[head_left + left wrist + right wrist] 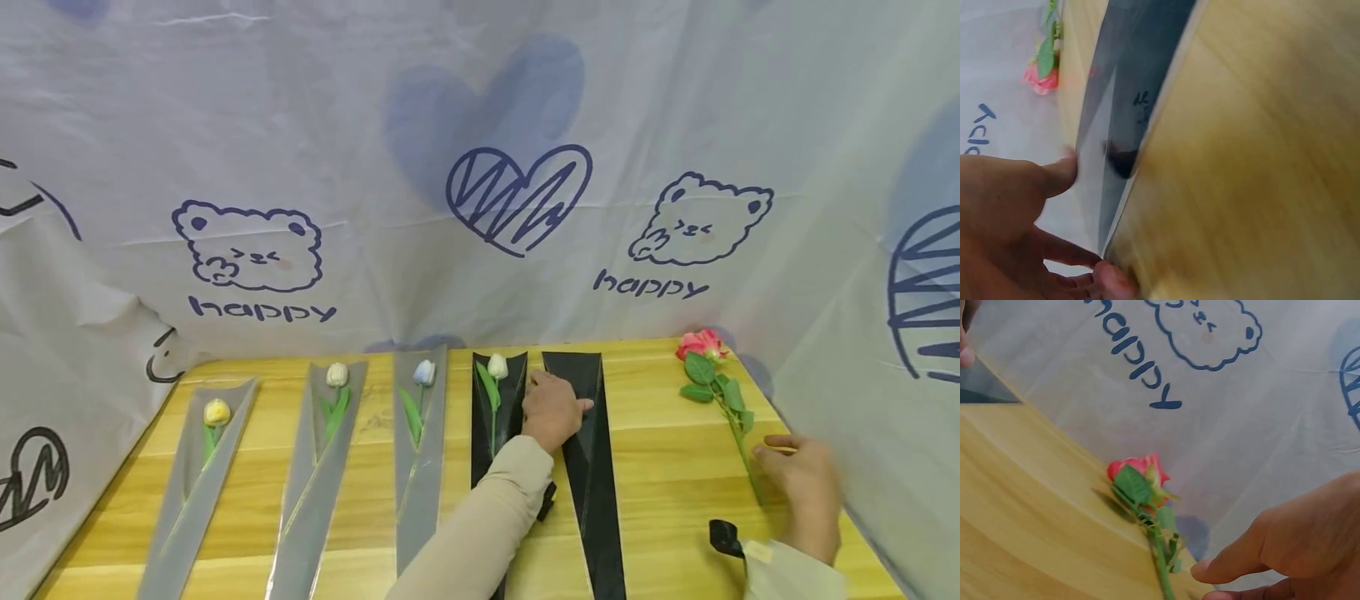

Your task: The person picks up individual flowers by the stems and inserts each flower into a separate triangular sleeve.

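Observation:
My left hand is at the top end of a flat black flower sleeve. Its thumb lies over the sleeve and the other fingers are near the left top corner. In the left wrist view, thumb and fingers are spread apart along the sleeve's edges. On the right, my right hand is beside the lower stem of a pink artificial rose lying on the table. The right wrist view has its thumb next to the rose's green stem, with a small gap visible between them.
Several wrapped tulips lie in a row to the left: a yellow tulip, a white one and a pale blue one in grey sleeves. Another white tulip is in a black sleeve. Printed cloth hangs behind the wooden table.

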A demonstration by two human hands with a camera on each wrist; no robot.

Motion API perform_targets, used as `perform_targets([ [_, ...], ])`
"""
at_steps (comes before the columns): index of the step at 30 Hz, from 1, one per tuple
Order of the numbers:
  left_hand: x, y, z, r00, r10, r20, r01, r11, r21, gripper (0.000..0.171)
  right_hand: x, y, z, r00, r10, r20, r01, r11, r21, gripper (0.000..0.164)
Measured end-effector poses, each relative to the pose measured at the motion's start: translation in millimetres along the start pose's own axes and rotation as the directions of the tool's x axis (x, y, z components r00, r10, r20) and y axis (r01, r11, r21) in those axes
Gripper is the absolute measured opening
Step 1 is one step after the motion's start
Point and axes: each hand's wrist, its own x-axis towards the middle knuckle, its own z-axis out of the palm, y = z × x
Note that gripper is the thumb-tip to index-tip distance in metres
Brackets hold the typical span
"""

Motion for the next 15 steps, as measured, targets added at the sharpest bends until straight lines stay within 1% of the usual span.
perform_targets([
  [1, 1.9, 1.0, 2.0, 1.0, -0.003, 0.003, 0.003, 1.0, 0.025, 0.082, 1, 0, 2, 1.0, -0.01, 0.002, 0.01, 1.0, -0.018, 0.046],
  [3, 3.1, 2.3, 3.4, 1.0, 0.004, 0.017, -0.005, 0.999, 0.037, 0.076, 1, -1, 5, 1.0, -0.028, 0.002, 0.028, 0.998, -0.048, 0.044],
  [7, -1.7, 2.7, 0.5, 0.999, 0.044, 0.028, -0.044, 0.999, 0.004, 0.065, 2, -5, 11, 1.0, -0.02, 0.011, 0.021, 0.997, -0.07, 0.042],
  [9, -4.3, 0.2, -0.1, 0.997, 0.077, 0.01, -0.076, 0.996, -0.042, 0.055, 3, -6, 14, 1.0, -0.006, 0.016, 0.007, 0.997, -0.076, 0.041],
  [11, -5.4, -5.0, 0.2, 0.994, 0.111, -0.014, -0.112, 0.984, -0.137, 0.049, 3, -8, 18, 1.0, 0.001, 0.006, 0.0, 0.996, -0.086, 0.039],
  [12, -5.4, -8.7, 0.2, 0.991, 0.13, -0.029, -0.134, 0.969, -0.21, 0.048, 3, -8, 20, 1.0, 0.0, -0.003, 0.0, 0.996, -0.093, 0.037],
  [13, -5.0, -13.1, -0.4, 0.988, 0.149, -0.042, -0.154, 0.941, -0.302, 0.047, 3, -9, 22, 1.0, 0.0, -0.014, -0.001, 0.995, -0.096, 0.036],
  [14, -4.7, -17.8, -1.6, 0.985, 0.167, -0.05, -0.173, 0.896, -0.409, 0.047, 3, -9, 23, 1.0, -0.001, -0.021, -0.001, 0.995, -0.101, 0.034],
  [15, -5.1, -22.8, -3.8, 0.982, 0.183, -0.038, -0.175, 0.826, -0.536, 0.047, 4, -10, 24, 1.0, -0.004, -0.028, 0.001, 0.995, -0.103, 0.033],
])
